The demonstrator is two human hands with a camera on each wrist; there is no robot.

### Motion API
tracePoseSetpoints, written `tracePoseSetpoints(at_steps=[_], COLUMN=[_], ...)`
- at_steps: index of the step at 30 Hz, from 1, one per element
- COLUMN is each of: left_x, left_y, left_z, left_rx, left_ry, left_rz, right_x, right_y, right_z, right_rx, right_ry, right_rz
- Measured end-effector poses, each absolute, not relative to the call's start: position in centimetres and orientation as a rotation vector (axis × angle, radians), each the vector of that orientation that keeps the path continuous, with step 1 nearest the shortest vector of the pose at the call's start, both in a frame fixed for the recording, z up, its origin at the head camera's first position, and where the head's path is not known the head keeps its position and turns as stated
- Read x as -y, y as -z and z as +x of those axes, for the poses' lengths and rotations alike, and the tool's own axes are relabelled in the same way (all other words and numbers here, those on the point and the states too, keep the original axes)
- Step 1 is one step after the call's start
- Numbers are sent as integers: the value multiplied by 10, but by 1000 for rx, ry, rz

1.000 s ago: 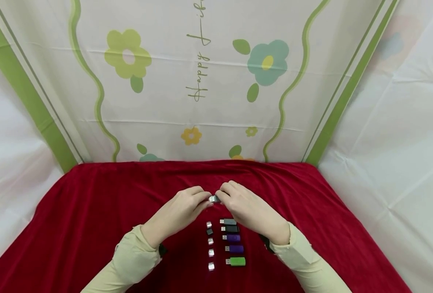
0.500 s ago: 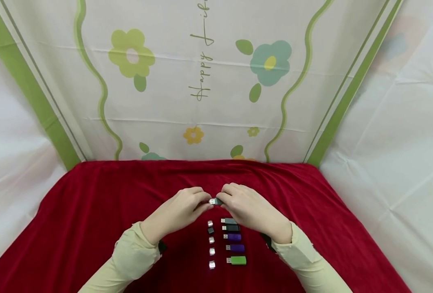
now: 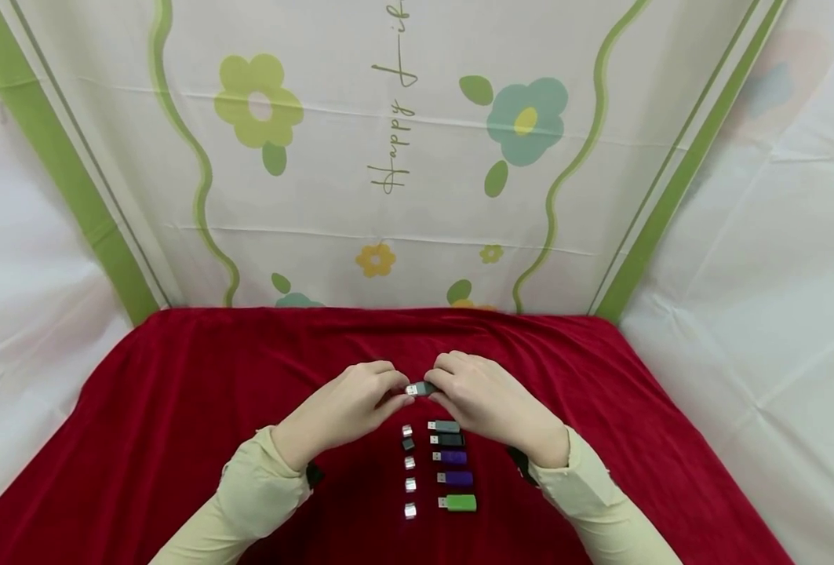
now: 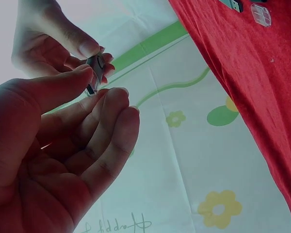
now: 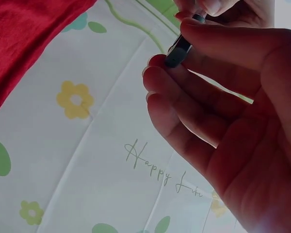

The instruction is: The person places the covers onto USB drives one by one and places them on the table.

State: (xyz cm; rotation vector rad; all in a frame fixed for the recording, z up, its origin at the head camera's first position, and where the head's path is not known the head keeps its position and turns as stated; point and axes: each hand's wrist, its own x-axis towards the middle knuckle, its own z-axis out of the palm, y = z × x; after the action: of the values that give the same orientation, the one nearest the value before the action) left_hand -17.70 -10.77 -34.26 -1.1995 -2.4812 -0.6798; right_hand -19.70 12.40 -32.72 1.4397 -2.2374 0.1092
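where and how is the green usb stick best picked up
Probably pinch the green stick by the long edges of its body, towards the right end, coming from above and the right. It lies flat on the red cloth, its metal plug pointing left, so that should keep the plug untouched; the nearest purple stick lies apart on its far side.
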Motion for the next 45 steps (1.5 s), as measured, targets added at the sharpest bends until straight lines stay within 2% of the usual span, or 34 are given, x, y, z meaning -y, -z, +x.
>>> tracePoseSetpoints(at_steps=[11,31,45], left_x=[109,109,108], left_y=[343,345,345], left_z=[-176,-175,-174], left_rx=[2481,2581,2619], left_ry=[651,595,582], left_rz=[-1153,-1089,-1086], right_x=[-123,-142,-135], right_y=[332,391,413], right_z=[-201,-267,-282], right_rx=[2231,2602,2709], right_ry=[-162,-101,-35], right_rz=[1472,1444,1454])
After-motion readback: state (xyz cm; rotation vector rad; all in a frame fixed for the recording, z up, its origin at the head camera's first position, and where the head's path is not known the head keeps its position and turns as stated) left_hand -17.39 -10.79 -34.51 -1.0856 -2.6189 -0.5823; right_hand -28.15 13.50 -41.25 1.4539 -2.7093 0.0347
